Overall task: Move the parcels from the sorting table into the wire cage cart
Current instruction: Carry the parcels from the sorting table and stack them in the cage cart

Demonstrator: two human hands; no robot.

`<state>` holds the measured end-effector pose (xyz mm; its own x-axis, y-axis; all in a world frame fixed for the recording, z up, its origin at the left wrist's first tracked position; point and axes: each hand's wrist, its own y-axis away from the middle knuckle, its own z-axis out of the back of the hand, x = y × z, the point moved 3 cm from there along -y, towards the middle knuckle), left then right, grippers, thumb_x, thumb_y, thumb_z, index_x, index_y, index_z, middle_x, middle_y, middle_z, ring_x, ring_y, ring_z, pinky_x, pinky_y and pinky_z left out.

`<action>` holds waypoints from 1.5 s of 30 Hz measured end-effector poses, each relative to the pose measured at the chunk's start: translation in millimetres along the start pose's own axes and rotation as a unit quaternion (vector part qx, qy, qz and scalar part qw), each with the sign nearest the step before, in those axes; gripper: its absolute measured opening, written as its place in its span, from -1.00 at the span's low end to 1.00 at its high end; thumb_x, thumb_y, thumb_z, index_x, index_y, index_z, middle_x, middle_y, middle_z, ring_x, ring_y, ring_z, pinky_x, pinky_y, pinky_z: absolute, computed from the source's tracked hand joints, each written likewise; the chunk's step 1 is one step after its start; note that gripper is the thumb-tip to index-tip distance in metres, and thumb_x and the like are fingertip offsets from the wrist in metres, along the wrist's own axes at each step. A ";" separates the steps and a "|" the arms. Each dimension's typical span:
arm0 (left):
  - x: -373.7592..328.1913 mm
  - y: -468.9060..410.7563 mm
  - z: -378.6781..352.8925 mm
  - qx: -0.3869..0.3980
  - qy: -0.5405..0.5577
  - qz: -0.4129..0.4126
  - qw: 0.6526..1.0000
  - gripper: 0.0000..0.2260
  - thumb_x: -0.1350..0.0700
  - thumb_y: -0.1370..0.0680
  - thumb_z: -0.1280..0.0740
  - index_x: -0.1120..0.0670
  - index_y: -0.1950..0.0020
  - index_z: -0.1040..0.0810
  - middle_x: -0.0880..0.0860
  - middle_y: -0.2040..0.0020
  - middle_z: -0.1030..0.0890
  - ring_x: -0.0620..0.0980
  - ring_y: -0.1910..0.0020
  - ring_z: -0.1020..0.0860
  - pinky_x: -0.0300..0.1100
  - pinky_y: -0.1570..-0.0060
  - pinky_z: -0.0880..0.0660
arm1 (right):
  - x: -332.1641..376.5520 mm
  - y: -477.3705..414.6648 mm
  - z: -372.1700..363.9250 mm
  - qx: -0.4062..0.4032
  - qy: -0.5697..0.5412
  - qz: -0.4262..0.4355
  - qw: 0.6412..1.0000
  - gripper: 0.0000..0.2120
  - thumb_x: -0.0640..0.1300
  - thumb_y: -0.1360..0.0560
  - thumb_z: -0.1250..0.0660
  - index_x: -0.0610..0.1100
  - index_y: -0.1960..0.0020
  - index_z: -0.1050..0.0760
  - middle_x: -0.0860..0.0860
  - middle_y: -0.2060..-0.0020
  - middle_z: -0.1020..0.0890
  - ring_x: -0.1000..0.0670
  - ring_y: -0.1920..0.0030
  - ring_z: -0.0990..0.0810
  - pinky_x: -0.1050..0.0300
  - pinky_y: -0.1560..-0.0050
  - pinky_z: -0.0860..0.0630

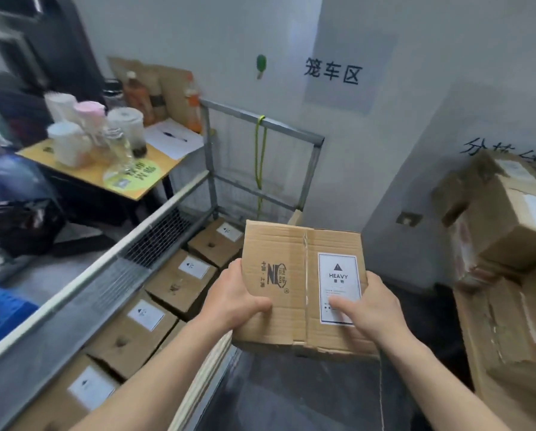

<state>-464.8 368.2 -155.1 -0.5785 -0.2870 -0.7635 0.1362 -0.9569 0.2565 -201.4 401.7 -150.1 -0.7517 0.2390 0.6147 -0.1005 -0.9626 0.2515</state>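
Note:
I hold a brown cardboard parcel (291, 262) with a white HEAVY label in front of me, above the near edge of the wire cage cart (260, 119). My left hand (232, 297) grips its left side with the thumb on top. At the right side my right hand (369, 306) grips it too, thumb lying on the label. Several labelled parcels (179, 281) lie in a row on the floor of the cart. More cardboard parcels (515, 225) are stacked at the right.
A small wooden table (83, 169) with cups, bottles and a sheet of paper stands behind the cart at the left. A yellow-green cord (259, 150) hangs from the cart's back rail. A blue crate (2, 318) sits at the left edge. White walls carry printed signs.

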 end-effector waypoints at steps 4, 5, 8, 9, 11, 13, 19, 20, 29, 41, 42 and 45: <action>31.0 -13.5 38.0 -0.054 0.028 0.038 0.997 -0.34 -0.01 -0.25 -0.57 -0.11 -0.25 -0.32 -0.18 -0.07 -0.54 -0.17 -0.04 -0.53 -0.14 -0.01 -0.53 | 55.7 -31.3 -28.1 0.044 0.006 0.051 0.998 -0.47 0.02 -0.33 -0.58 0.01 -0.18 -0.39 0.10 -0.01 -0.58 -0.02 -0.03 -0.55 0.06 0.02 -0.40; 38.4 -16.6 45.6 -0.067 0.035 0.049 0.996 -0.34 0.01 -0.26 -0.58 -0.11 -0.25 -0.32 -0.18 -0.07 -0.54 -0.17 -0.04 -0.53 -0.13 -0.02 -0.53 | 68.1 -40.2 -36.3 0.056 0.010 0.063 0.996 -0.46 0.02 -0.33 -0.59 0.03 -0.18 -0.38 0.11 -0.02 -0.58 -0.02 -0.04 -0.56 0.05 0.02 -0.41; 59.0 -27.4 64.4 -0.108 0.050 0.083 0.989 -0.34 0.03 -0.25 -0.59 -0.08 -0.25 -0.34 -0.15 -0.09 -0.53 -0.18 -0.02 -0.52 -0.13 -0.04 -0.54 | 103.5 -68.2 -61.2 0.092 0.026 0.097 0.991 -0.42 0.05 -0.30 -0.59 0.07 -0.19 -0.36 0.12 -0.02 -0.59 -0.02 -0.05 -0.58 0.03 0.00 -0.44; 65.6 -31.7 69.5 -0.121 0.055 0.098 0.986 -0.34 0.03 -0.25 -0.59 -0.07 -0.25 -0.34 -0.13 -0.10 -0.53 -0.16 -0.03 -0.52 -0.14 -0.04 -0.52 | 115.0 -78.4 -69.4 0.104 0.035 0.108 0.988 -0.42 0.06 -0.30 -0.58 0.08 -0.18 -0.34 0.11 -0.01 -0.58 -0.02 -0.05 -0.57 0.03 0.02 -0.44; 77.4 -39.9 77.5 -0.150 0.065 0.132 0.978 -0.33 0.01 -0.24 -0.59 -0.09 -0.24 -0.32 -0.10 -0.12 -0.51 -0.11 -0.06 -0.53 -0.15 -0.02 -0.49 | 136.7 -99.8 -85.9 0.129 0.049 0.131 0.982 -0.43 0.07 -0.29 -0.58 0.09 -0.16 -0.35 0.12 -0.01 -0.58 -0.01 -0.02 -0.56 0.05 0.09 -0.41; 86.3 -48.4 82.5 -0.177 0.074 0.161 0.968 -0.34 0.01 -0.24 -0.59 -0.11 -0.22 -0.32 -0.10 -0.12 -0.51 -0.12 -0.05 -0.52 -0.13 -0.02 -0.49 | 154.9 -123.1 -102.9 0.156 0.056 0.155 0.974 -0.45 0.07 -0.27 -0.58 0.08 -0.15 -0.40 0.15 0.01 -0.60 0.02 0.01 -0.58 0.05 0.13 -0.43; 93.9 -80.4 93.2 -0.239 0.111 0.231 0.937 -0.34 0.08 -0.29 -0.59 -0.10 -0.22 -0.27 -0.08 -0.14 -0.48 -0.11 -0.09 -0.50 -0.24 0.05 -0.45 | 204.2 -188.2 -144.0 0.228 0.089 0.209 0.947 -0.49 0.07 -0.26 -0.57 -0.01 -0.10 -0.44 0.14 0.05 -0.59 0.08 0.09 -0.54 0.08 0.18 -0.41; 95.5 -86.1 93.5 -0.249 0.118 0.240 0.931 -0.34 0.09 -0.28 -0.60 -0.09 -0.22 -0.28 -0.07 -0.14 -0.49 -0.10 -0.09 -0.50 -0.25 0.05 -0.44 | 211.2 -198.5 -149.6 0.237 0.097 0.218 0.942 -0.48 0.06 -0.26 -0.58 -0.02 -0.11 -0.44 0.12 0.04 -0.59 0.06 0.08 -0.55 0.06 0.16 -0.42; 129.6 -114.2 78.4 -0.299 0.174 0.314 0.884 -0.33 0.10 -0.26 -0.60 -0.08 -0.23 -0.30 -0.05 -0.14 -0.54 -0.06 -0.10 -0.55 -0.07 -0.12 -0.57 | 252.1 -248.5 -203.6 0.298 0.161 0.285 0.896 -0.42 0.05 -0.27 -0.60 -0.06 -0.18 -0.44 0.07 -0.03 -0.61 0.00 0.02 -0.60 0.04 0.09 -0.50; 219.1 -152.9 29.0 -0.225 0.210 0.370 0.876 -0.32 0.14 -0.34 -0.58 -0.01 -0.34 -0.30 -0.04 -0.17 -0.55 -0.03 -0.09 -0.57 -0.16 -0.02 -0.54 | 228.7 -280.4 -293.5 0.309 0.244 0.254 0.883 -0.40 0.07 -0.24 -0.61 -0.05 -0.16 -0.42 0.05 -0.03 -0.60 -0.03 0.02 -0.60 0.00 0.08 -0.54; 225.9 -155.8 21.5 -0.220 0.209 0.377 0.875 -0.32 0.13 -0.34 -0.58 -0.01 -0.34 -0.31 -0.04 -0.18 -0.56 -0.03 -0.09 -0.57 -0.16 -0.02 -0.54 | 220.8 -284.7 -302.3 0.312 0.253 0.248 0.881 -0.38 0.09 -0.24 -0.61 -0.05 -0.16 -0.42 0.05 -0.04 -0.60 -0.03 0.01 -0.60 -0.03 0.05 -0.56; 248.5 -165.2 -5.3 -0.204 0.210 0.401 0.868 -0.28 0.11 -0.32 -0.59 0.01 -0.37 -0.30 -0.02 -0.21 -0.56 0.00 -0.13 -0.56 -0.07 -0.12 -0.56 | 195.0 -296.4 -327.4 0.321 0.277 0.231 0.876 -0.39 0.09 -0.25 -0.60 -0.05 -0.16 -0.41 0.03 -0.06 -0.59 -0.04 0.00 -0.60 -0.05 0.03 -0.57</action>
<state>-626.7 454.7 -390.3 0.1658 -0.7768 -0.6076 0.6823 -0.3544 0.6394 -531.7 692.0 -349.5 -0.8343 -0.4265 0.3493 0.5511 -0.6282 0.5493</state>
